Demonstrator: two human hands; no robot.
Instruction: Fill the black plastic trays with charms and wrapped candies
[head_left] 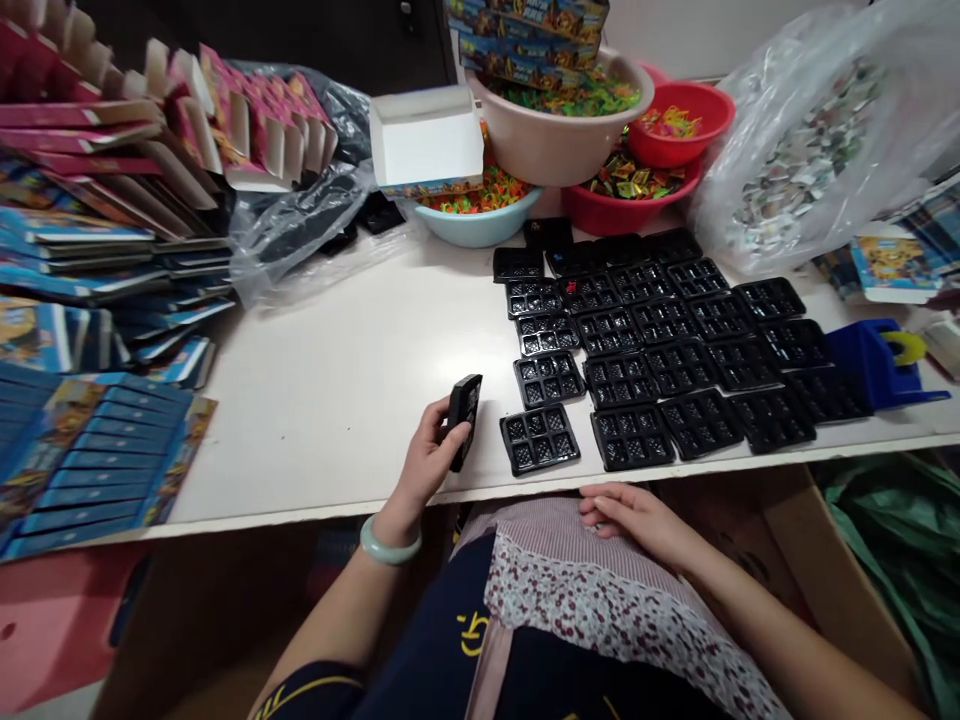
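My left hand (433, 450) is closed around a small stack of black plastic trays (466, 405), tilted on edge just above the table's front. To its right lies a black tray with six compartments (540, 438), apart from the stack. Rows of similar trays (634, 437) spread across the right half of the table, some overlapping. A small red piece (571, 287) sits in one tray of a back row. My right hand (626, 512) rests against the striped apron (540, 520) below the table edge, fingers loosely stretched and holding nothing visible.
Folded blue boxes (105, 450) and pink boxes (262, 130) crowd the left. At the back stand a light blue basin (480, 228), a pale pink basin (555, 140) and red bowls (686, 135) of small colourful pieces. A plastic bag (810, 150) and blue tape dispenser (870, 365) are right.
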